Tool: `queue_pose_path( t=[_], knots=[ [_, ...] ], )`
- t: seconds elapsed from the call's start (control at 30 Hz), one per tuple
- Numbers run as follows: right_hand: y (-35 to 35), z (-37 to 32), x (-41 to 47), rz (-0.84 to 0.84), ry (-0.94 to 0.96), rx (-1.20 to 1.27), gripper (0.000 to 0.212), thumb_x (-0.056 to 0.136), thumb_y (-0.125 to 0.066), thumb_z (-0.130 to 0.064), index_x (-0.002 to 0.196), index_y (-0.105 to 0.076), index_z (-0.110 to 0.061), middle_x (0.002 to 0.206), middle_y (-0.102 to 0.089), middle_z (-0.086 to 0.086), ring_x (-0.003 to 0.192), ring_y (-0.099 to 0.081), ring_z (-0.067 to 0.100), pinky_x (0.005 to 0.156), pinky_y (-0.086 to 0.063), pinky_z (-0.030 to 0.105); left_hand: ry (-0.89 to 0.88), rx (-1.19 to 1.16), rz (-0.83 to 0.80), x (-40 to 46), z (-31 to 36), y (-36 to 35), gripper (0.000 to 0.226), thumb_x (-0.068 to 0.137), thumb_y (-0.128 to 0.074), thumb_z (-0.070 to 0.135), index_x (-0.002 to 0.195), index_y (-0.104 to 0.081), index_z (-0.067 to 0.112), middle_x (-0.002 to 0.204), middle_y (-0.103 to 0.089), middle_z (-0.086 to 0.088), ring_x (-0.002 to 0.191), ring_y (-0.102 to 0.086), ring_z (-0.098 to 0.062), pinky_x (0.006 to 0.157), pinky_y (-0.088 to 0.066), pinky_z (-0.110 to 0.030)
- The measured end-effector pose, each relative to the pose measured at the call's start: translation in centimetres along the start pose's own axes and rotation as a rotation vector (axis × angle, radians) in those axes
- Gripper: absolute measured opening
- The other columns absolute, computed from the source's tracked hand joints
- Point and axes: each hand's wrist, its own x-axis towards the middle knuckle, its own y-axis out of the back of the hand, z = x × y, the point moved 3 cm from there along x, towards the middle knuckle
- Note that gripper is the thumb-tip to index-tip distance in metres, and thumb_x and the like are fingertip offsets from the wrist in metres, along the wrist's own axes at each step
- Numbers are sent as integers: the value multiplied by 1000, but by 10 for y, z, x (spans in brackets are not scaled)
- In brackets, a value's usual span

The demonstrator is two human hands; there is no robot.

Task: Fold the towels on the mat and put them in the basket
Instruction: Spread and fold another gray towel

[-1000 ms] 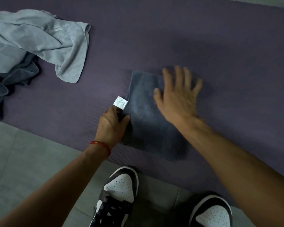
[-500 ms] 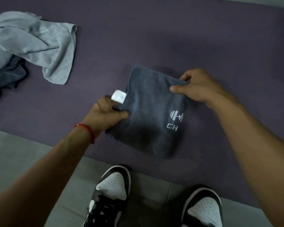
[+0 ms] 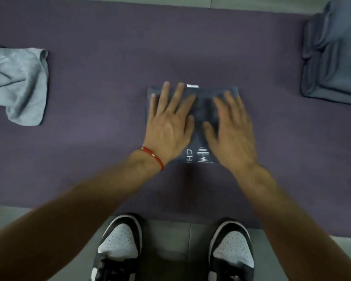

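1. We see a folded dark grey towel (image 3: 201,110) lying flat in the middle of the purple mat (image 3: 109,78), a small white tag (image 3: 192,86) peeking out at its far edge and white printed lettering (image 3: 200,158) at its near edge.
2. The left hand (image 3: 168,126) lies palm down on the towel's left half, fingers straight and spread, holding nothing; a red cord bracelet (image 3: 153,157) circles that wrist.
3. The right hand (image 3: 231,130) lies palm down on the right half, fingers likewise straight (a little blurred), gripping nothing.
4. Between the two hands we make out a strip of bare towel.
5. At the mat's left edge lies a crumpled light grey towel (image 3: 18,88), well apart from the folded one.
6. At the right edge sits a stack of folded blue-grey towels (image 3: 336,57), partly cut off by the frame; we cannot tell whether it rests in anything.
7. Near us, two black-and-white shoes (image 3: 120,246) stand on the grey floor (image 3: 170,240), toes just at the mat's near edge.
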Motion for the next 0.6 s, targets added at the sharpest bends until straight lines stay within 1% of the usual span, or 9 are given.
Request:
queue_pose_path(
  t=[0.03,0.07,0.1,0.17,0.23,0.33,0.43,0.5,0.6],
  knots=[
    [-15,-5,11,-65,54,-73,66,97,-40,-47,156,-29,-18,165,-18,9,153,-13,34,122,-17,53,6,37,-62,-6,-3,-14,54,99,-37,37,150,-38,20,162,-22,-9,151,-11,-36,118,-14,-60],
    [-29,-7,20,-117,87,-152,67,99,-35,-50,159,-22,-22,168,-9,6,154,-3,34,123,-9,56,10,107,-107,-11,-8,-24,58,101,-33,40,155,-28,20,164,-14,-11,151,-5,-36,118,-11,-61],
    [-39,-6,25,-156,103,-213,68,100,-32,-52,160,-17,-24,169,-4,4,154,2,34,122,-5,59,7,184,-136,-14,-15,-33,60,102,-28,43,157,-19,20,165,-7,-13,151,-1,-37,118,-10,-61],
    [-54,4,29,-195,112,-264,69,101,-27,-55,161,-9,-26,169,1,3,154,6,34,122,-3,60,17,274,-154,-17,-24,-43,63,102,-20,48,158,-6,22,164,3,-16,151,5,-38,117,-6,-63],
    [-58,9,29,-197,121,-253,70,100,-26,-56,161,-7,-26,169,2,4,154,6,34,122,-2,59,33,286,-155,-18,-22,-42,65,101,-19,51,158,-1,26,163,7,-20,150,8,-39,115,-6,-66],
    [-49,7,27,-189,137,-222,71,100,-28,-55,161,-7,-24,168,4,7,154,8,33,122,-3,59,56,272,-160,-16,-21,-41,67,98,-24,54,157,0,32,162,9,-24,149,10,-42,115,-8,-66],
    [-32,17,0,-175,188,-234,70,101,-30,-51,161,-12,-20,168,4,8,154,10,31,121,-6,61,67,253,-169,-14,-22,-42,69,95,-26,59,156,-1,39,162,9,-23,149,10,-42,115,-9,-67],
    [-26,31,-27,-177,211,-223,67,102,-29,-49,161,-13,-21,169,1,3,155,8,28,121,-8,61,62,248,-164,-11,-23,-41,69,93,-28,62,155,-6,42,163,6,-21,150,5,-42,114,-10,-69],
    [-26,48,-43,-212,163,-156,66,103,-29,-51,161,-10,-25,169,1,-4,155,8,24,121,-10,60,33,264,-175,-2,-29,-37,70,89,-33,66,153,-16,45,162,-2,-22,148,-6,-44,113,-12,-69]
  ],
)
